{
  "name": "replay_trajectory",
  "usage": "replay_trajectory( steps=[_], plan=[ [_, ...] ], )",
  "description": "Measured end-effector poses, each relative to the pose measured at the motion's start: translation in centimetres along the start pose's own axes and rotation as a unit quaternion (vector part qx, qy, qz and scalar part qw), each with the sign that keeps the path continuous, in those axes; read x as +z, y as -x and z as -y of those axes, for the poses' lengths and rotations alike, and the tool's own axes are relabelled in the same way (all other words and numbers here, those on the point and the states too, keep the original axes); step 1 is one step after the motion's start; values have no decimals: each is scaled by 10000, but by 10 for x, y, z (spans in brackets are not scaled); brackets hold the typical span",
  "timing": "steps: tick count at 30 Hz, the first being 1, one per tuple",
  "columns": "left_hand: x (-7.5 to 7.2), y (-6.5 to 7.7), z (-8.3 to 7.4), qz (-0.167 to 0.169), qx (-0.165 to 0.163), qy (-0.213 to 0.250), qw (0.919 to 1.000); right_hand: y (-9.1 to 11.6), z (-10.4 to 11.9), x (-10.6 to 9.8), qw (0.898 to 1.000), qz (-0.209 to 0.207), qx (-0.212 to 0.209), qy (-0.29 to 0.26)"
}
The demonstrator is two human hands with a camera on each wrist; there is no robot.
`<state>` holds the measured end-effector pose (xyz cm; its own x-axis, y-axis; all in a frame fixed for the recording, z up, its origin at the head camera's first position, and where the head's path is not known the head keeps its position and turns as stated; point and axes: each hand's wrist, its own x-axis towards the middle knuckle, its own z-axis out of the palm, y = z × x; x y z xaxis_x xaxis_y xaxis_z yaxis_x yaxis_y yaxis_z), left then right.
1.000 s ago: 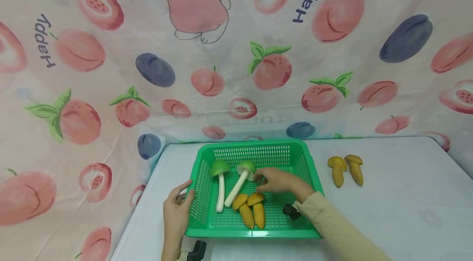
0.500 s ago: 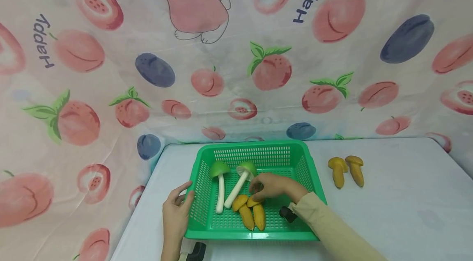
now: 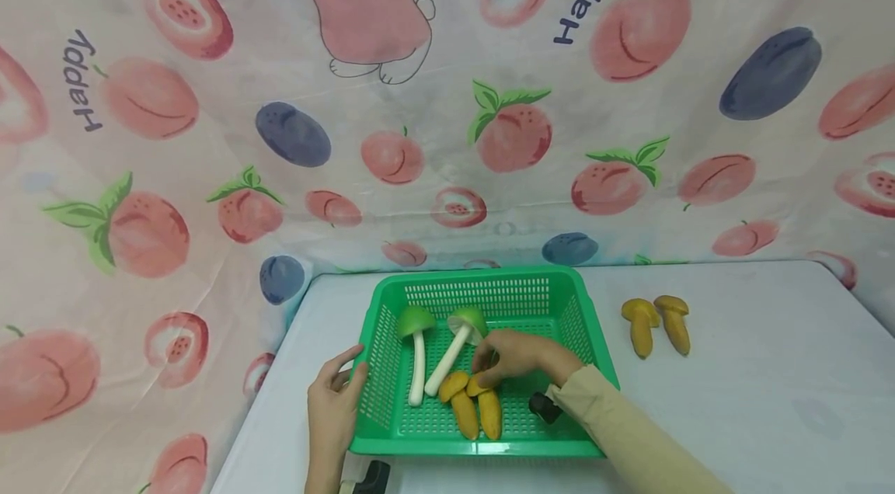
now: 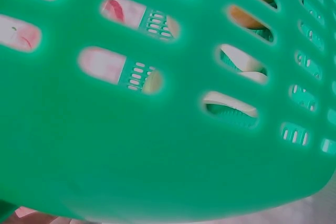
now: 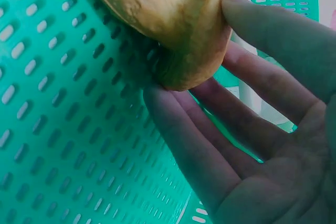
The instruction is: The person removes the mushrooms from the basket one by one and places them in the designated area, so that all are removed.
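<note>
A green plastic basket (image 3: 412, 446) holds two green-capped mushrooms with long white stems, one on the left (image 3: 418, 370) and one leaning beside it (image 3: 450, 358), plus two yellow-brown mushrooms. My right hand (image 3: 513, 356) reaches inside it and pinches the cap of the right yellow-brown mushroom (image 3: 490, 412). In the right wrist view, the thumb presses one side of that cap (image 5: 202, 51) and a fingertip meets its lower edge. The other yellow-brown mushroom (image 3: 464, 415) lies close beside it. At the basket's left rim rests my left hand (image 3: 336, 401), fingertips and thumb against the edge.
Two more yellow-brown mushrooms, a left one (image 3: 640, 327) and a right one (image 3: 674, 325), lie on the white table (image 3: 755, 385) right of the basket. A fruit-printed cloth (image 3: 419, 113) hangs behind the table.
My right hand has moved down and slightly left, from beside the leaning green-capped mushroom onto the right yellow-brown mushroom's cap. The left hand stays at the rim.
</note>
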<state>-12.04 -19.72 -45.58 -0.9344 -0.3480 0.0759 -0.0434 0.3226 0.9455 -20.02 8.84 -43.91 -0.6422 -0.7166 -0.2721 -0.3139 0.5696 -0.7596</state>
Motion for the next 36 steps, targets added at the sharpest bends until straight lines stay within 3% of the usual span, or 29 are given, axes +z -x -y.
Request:
replay_trajectory(
  steps=[10,21,36],
  plan=[
    [-7,2,0,-61,-57,-233,9997,-2,4,2,9997,-134,-200,95],
    [-5,1,2,-20,-160,-227,9996,4,9,-1,9992,-333,-115,169],
    [1,-1,0,-52,-74,-44,9999,21,8,-18,9962,-628,-602,95]
  ],
)
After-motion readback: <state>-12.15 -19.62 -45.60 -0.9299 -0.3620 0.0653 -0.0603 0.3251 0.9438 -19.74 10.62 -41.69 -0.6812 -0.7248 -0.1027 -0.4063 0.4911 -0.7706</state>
